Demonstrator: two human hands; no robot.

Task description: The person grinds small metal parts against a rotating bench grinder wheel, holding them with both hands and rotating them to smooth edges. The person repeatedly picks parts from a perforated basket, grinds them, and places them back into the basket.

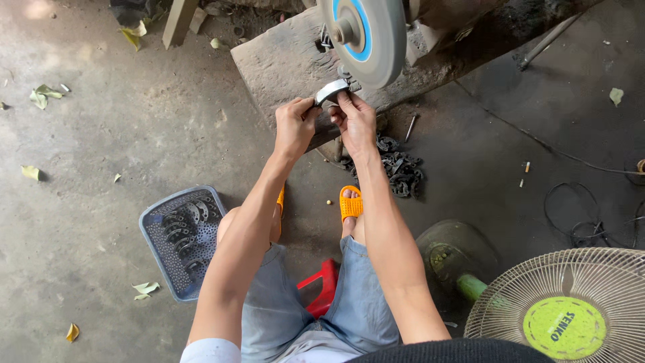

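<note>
Leaves [41,95]: dry ones lie here and there on the grey floor at the far left.
Basket [156,222]: a grey plastic one with holes sits left of the person's knee. Curved metal pieces [183,228] lie inside it.
Left hand [294,124]: its fingers are closed tight on the left end of the shiny curved metal piece [330,91].
Shiny curved metal piece: it is held up between both hands, just under the round grinding wheel [366,37]. I cannot tell if it touches the wheel.
Right hand [356,121]: its fingers are pinched shut on the right end of the same piece.
Grinding wheel: grey with a blue ring, fixed on a thick wooden block [282,60].
Pile [400,171]: more dark curved pieces lie on the floor, right of the orange sandal [350,202].
Stool [322,286]: a red one shows between the legs.
Fan [571,309]: a round cage fan with a green middle stands at the far right.
Danger: the bare fingertips are very near the wheel. If the piece slips or gets grabbed by the wheel, I think the fingers could get scraped or the piece could fly off.
Another danger: feet in open sandals sit under the work, so a dropped piece could hit the toes.
</note>
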